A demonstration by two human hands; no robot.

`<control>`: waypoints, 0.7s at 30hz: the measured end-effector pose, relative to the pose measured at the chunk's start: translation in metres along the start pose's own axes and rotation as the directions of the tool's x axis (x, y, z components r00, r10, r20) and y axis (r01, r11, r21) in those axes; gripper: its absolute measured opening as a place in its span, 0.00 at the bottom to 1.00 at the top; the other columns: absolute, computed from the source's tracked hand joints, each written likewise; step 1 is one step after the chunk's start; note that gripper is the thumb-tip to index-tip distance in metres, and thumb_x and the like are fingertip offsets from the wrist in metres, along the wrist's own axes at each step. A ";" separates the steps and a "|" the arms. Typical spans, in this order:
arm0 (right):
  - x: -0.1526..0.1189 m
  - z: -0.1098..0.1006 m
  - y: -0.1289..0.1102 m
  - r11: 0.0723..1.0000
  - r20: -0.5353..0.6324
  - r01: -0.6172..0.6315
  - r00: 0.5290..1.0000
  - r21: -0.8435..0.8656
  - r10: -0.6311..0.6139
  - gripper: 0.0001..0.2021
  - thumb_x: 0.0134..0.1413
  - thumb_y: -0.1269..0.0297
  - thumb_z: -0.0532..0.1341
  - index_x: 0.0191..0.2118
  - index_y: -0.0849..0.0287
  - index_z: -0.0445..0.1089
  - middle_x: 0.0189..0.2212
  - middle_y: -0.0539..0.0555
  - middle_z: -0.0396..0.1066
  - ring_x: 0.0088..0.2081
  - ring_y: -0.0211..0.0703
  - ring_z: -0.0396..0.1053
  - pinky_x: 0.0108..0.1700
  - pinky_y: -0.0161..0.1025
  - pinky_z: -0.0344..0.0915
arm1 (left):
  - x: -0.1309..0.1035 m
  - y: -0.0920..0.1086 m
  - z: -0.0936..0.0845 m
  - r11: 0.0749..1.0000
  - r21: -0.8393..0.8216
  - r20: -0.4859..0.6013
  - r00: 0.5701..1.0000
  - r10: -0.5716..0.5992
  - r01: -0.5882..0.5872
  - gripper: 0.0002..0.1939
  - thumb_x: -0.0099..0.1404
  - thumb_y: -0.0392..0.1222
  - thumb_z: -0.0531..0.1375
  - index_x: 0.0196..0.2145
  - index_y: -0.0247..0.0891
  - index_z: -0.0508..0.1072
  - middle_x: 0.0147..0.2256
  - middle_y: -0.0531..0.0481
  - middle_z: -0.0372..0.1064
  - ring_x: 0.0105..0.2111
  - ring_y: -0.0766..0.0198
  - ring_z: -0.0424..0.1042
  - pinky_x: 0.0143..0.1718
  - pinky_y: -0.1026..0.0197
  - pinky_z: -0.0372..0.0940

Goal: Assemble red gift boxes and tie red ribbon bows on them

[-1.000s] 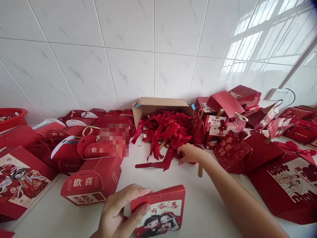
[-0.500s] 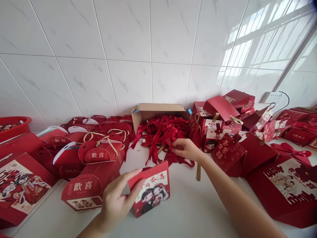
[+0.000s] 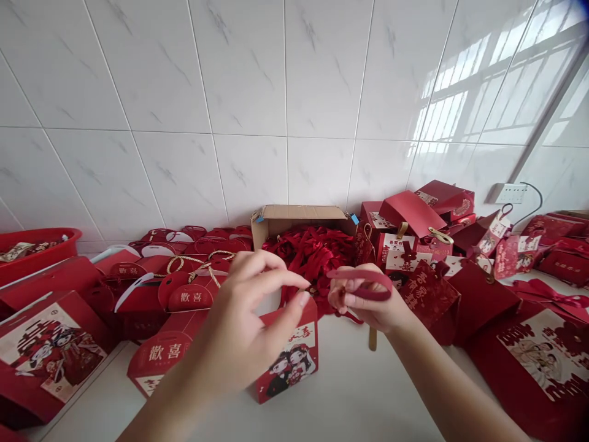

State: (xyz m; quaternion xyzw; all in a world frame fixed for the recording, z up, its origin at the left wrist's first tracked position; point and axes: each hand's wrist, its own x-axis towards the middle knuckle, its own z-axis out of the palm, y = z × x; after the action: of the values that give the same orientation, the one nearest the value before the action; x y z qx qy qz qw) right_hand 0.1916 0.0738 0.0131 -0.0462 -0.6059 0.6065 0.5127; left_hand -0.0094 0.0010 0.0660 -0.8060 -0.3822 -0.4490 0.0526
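Note:
My right hand (image 3: 368,298) is closed on a red ribbon (image 3: 375,287), which bends in a loop above the fingers. To its left, my left hand (image 3: 257,319) hovers in front of a small red gift box (image 3: 297,362) with a cartoon couple printed on its face. The left thumb and forefinger curve toward each other with a narrow gap between the tips, and nothing shows in them. The box stands upright on the white table, partly covered by that hand. Behind both hands, a cardboard box (image 3: 299,212) lies open with a heap of red ribbons (image 3: 317,245) spilling out.
Red boxes with rope handles (image 3: 191,298) crowd the left side, beside a red basin (image 3: 41,248). More red gift boxes (image 3: 432,288) are piled at the right, below a wall socket (image 3: 508,193). A flat stick (image 3: 372,337) lies near the ribbons. White tiles (image 3: 248,172) rise behind.
My left hand has let go of the small gift box and risen. My right hand has lifted a ribbon from the heap toward me. The view has tilted up slightly.

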 end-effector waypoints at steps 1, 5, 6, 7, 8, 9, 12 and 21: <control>-0.001 0.005 -0.002 1.000 0.039 0.015 0.999 0.015 -0.015 0.03 0.44 0.67 0.72 0.27 0.55 0.78 0.26 0.50 0.74 0.24 0.34 0.71 0.28 0.32 0.70 | 0.000 0.006 0.000 0.999 -0.044 0.024 1.000 0.011 -0.010 0.06 0.64 0.34 0.59 0.36 0.42 0.75 0.34 0.51 0.65 0.37 0.63 0.66 0.38 0.61 0.62; -0.005 0.023 -0.004 0.998 0.113 -0.027 0.993 0.058 0.021 0.04 0.41 0.66 0.73 0.26 0.55 0.79 0.24 0.52 0.75 0.23 0.35 0.72 0.26 0.30 0.70 | -0.008 0.020 -0.001 0.991 -0.109 -0.017 0.997 0.078 -0.079 0.08 0.63 0.30 0.59 0.37 0.40 0.73 0.32 0.52 0.65 0.33 0.65 0.65 0.36 0.62 0.62; -0.006 0.026 -0.004 0.997 0.128 -0.050 0.991 0.062 0.042 0.04 0.41 0.67 0.73 0.26 0.55 0.79 0.24 0.53 0.75 0.24 0.35 0.72 0.26 0.30 0.70 | -0.010 0.022 -0.002 0.989 -0.118 -0.004 0.996 0.084 -0.084 0.08 0.62 0.30 0.60 0.37 0.41 0.73 0.32 0.52 0.65 0.33 0.65 0.65 0.36 0.62 0.63; -0.007 0.028 -0.004 0.995 0.149 -0.069 0.987 0.067 0.058 0.03 0.43 0.68 0.72 0.26 0.55 0.79 0.24 0.53 0.76 0.24 0.35 0.73 0.27 0.29 0.71 | -0.012 0.023 -0.003 0.988 -0.132 0.026 0.996 0.085 -0.081 0.08 0.62 0.30 0.60 0.37 0.41 0.72 0.32 0.52 0.66 0.33 0.66 0.66 0.36 0.62 0.63; -0.007 0.030 -0.004 0.994 0.177 -0.082 0.982 0.077 0.068 0.02 0.45 0.68 0.71 0.27 0.54 0.79 0.25 0.53 0.76 0.25 0.36 0.73 0.27 0.29 0.71 | -0.012 0.024 -0.005 0.986 -0.150 0.059 0.994 0.088 -0.078 0.07 0.62 0.31 0.60 0.36 0.42 0.72 0.32 0.53 0.66 0.32 0.66 0.66 0.37 0.62 0.64; -0.008 0.031 -0.004 0.992 0.206 -0.091 0.976 0.092 0.070 0.02 0.46 0.68 0.71 0.27 0.54 0.79 0.24 0.53 0.75 0.25 0.36 0.74 0.27 0.29 0.71 | -0.012 0.024 -0.007 0.983 -0.167 0.090 0.992 0.089 -0.073 0.07 0.63 0.31 0.60 0.34 0.42 0.72 0.32 0.53 0.66 0.32 0.66 0.66 0.37 0.62 0.64; -0.009 0.032 -0.003 0.988 0.239 -0.118 0.967 0.105 0.090 0.01 0.48 0.64 0.70 0.28 0.53 0.80 0.22 0.52 0.74 0.25 0.37 0.74 0.27 0.30 0.72 | -0.011 0.023 -0.009 0.979 -0.190 0.164 0.981 0.106 -0.074 0.07 0.63 0.31 0.59 0.30 0.41 0.71 0.31 0.54 0.68 0.32 0.66 0.67 0.37 0.63 0.64; -0.013 0.035 0.001 0.994 0.114 -0.113 0.987 0.011 0.111 0.06 0.49 0.68 0.69 0.33 0.59 0.73 0.27 0.50 0.75 0.24 0.34 0.73 0.25 0.29 0.70 | -0.009 0.008 -0.009 0.978 -0.037 0.093 0.974 0.206 -0.203 0.06 0.65 0.32 0.58 0.34 0.40 0.72 0.32 0.53 0.72 0.33 0.65 0.70 0.39 0.62 0.63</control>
State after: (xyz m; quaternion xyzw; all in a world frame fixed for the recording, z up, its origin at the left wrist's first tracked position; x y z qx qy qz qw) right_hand 0.1732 0.0410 0.0139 -0.0414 -0.6252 0.6411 0.4432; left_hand -0.0129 -0.0136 0.0669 -0.8624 -0.2930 -0.4070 0.0691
